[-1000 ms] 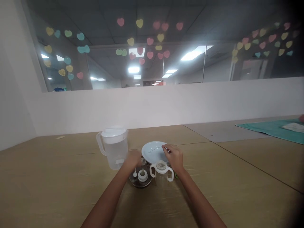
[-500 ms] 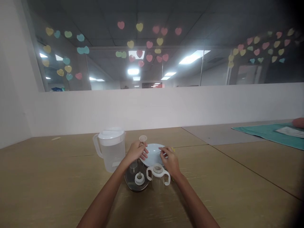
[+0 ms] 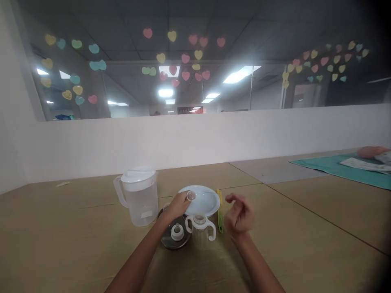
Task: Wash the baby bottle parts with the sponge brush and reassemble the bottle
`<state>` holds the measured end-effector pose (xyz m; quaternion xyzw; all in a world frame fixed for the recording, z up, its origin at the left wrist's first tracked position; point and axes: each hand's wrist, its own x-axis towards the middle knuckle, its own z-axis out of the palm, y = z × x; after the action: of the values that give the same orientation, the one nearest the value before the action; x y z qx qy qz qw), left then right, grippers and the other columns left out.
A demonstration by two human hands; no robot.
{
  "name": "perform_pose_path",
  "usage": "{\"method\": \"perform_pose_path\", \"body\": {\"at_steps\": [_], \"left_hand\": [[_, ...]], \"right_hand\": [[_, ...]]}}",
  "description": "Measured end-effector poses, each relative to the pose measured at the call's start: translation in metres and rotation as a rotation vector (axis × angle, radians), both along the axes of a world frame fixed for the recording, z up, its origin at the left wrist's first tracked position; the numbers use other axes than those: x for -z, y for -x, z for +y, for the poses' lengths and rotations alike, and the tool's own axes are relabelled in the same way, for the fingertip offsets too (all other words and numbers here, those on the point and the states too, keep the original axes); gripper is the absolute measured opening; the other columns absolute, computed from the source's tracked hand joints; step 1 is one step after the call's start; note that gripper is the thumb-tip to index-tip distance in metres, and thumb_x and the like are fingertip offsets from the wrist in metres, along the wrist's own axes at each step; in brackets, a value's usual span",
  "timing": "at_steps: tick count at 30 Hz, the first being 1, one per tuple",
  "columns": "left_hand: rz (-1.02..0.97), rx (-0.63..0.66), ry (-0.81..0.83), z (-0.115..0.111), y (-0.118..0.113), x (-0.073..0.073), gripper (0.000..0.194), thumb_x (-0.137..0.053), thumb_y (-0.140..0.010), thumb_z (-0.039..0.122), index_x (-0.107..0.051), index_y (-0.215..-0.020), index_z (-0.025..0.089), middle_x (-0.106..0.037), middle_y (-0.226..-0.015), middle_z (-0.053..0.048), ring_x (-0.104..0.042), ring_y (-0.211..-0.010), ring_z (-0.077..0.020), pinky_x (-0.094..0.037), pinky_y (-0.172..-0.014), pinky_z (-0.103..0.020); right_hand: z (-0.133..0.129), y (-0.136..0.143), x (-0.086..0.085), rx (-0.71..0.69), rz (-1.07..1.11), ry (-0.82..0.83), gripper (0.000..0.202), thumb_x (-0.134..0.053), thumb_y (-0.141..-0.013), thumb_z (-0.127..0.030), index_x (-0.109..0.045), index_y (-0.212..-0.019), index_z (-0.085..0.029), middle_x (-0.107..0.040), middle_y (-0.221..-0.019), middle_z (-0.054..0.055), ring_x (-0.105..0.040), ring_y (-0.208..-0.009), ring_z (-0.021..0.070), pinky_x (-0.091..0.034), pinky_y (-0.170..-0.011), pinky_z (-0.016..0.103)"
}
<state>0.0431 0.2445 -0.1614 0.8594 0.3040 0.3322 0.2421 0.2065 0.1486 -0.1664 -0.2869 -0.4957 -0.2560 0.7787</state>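
My left hand (image 3: 179, 205) is closed around a small clear round cup-like piece (image 3: 191, 196), held over the near left part of a white bowl (image 3: 210, 203). My right hand (image 3: 240, 215) is raised to the right of the bowl, its fingers curled and smeared by motion; whether it holds anything is hidden. Between the hands stands a clear baby bottle (image 3: 202, 240) with two white handles and an uncovered mouth. A white ring with a nipple (image 3: 177, 232) lies on a dark metal tray (image 3: 171, 243) beneath my left wrist.
A lidded clear pitcher (image 3: 142, 205) stands left of the tray. A yellow and green long-handled tool (image 3: 220, 215) lies right of the bowl. At far right, a teal cloth (image 3: 324, 165) carries a pinkish, partly cut-off object (image 3: 371, 152). A white wall with a window runs behind.
My right hand has moved right and away from the bowl, uncovering the yellow and green tool. My left hand has turned and lowered the clear piece toward the bowl. The view has shifted slightly right.
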Motion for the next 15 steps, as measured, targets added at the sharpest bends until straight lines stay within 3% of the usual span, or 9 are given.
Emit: {"method": "perform_pose_path", "body": {"at_steps": [2,6,10,15], "left_hand": [[0.01,0.018,-0.008,0.002,-0.003,0.004,0.024,-0.04,-0.081,0.027,-0.059,-0.075,0.012,-0.062,-0.078,-0.005,-0.051,-0.071,-0.0155,-0.041,-0.07,-0.026],[0.007,0.031,0.006,0.005,-0.006,0.008,0.027,-0.039,-0.082,0.029,-0.06,-0.078,0.012,-0.063,-0.079,-0.005,-0.052,-0.075,-0.0164,-0.042,-0.073,-0.026],[0.02,0.028,0.044,0.006,-0.006,0.009,0.026,-0.04,-0.081,0.027,-0.061,-0.082,0.013,-0.063,-0.085,-0.005,-0.053,-0.079,-0.0169,-0.042,-0.078,-0.027],[0.032,0.028,0.096,0.007,-0.005,0.009,0.026,-0.041,-0.077,0.023,-0.063,-0.087,0.014,-0.063,-0.087,-0.005,-0.054,-0.079,-0.0165,-0.044,-0.078,-0.027]], "right_hand": [[-0.016,0.004,0.001,-0.031,-0.269,-0.041,0.016,-0.042,-0.087,-0.015,-0.049,-0.1,-0.022,-0.059,-0.07,0.001,-0.058,-0.063,0.0123,-0.049,-0.056,0.027],[-0.025,0.012,0.001,-0.05,-0.56,-0.02,0.026,-0.043,-0.085,-0.011,-0.047,-0.109,-0.021,-0.062,-0.076,0.005,-0.058,-0.064,0.0149,-0.05,-0.055,0.031],[-0.013,0.016,-0.003,-0.017,-0.628,0.01,0.027,-0.035,-0.087,-0.011,-0.047,-0.11,-0.02,-0.061,-0.073,0.005,-0.057,-0.062,0.014,-0.05,-0.053,0.028],[-0.002,0.019,0.005,-0.035,-0.514,0.031,0.029,-0.038,-0.087,-0.01,-0.047,-0.112,-0.021,-0.062,-0.08,0.005,-0.059,-0.068,0.0138,-0.052,-0.059,0.03]]}}
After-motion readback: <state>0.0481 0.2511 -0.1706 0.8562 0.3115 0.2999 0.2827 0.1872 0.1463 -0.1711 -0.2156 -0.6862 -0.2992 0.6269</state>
